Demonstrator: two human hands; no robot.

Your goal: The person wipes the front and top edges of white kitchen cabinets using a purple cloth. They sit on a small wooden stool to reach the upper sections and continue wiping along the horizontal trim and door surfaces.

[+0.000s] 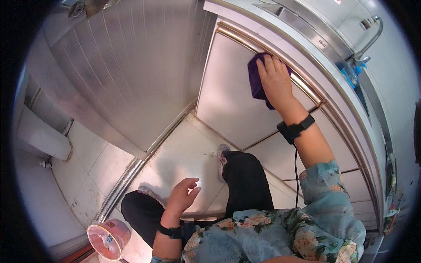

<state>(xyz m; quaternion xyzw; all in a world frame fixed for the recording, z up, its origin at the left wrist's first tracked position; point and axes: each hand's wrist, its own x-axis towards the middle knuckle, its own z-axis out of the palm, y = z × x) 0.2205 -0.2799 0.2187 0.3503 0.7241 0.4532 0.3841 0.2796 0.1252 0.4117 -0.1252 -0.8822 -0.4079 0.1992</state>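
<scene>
My right hand (277, 77) presses a dark purple cloth (256, 79) against the top of a white cabinet door (227, 85), by its shiny metal edge strip (304, 84). The fingers lie over the cloth, which hangs down past the hand onto the door. My left hand (184, 194) is held above the floor between my knees, fingers loosely curled and apart, with nothing in it. Each wrist has a black band, and a cable hangs from the right one.
Above the doors runs a countertop with a steel sink (315, 36), a faucet (375, 36) and a plastic bottle (353, 75). A large metallic panel (141, 65) stands to the left. A lined waste bin (108, 238) is on the tiled floor (184, 164), near a metal door track (118, 187).
</scene>
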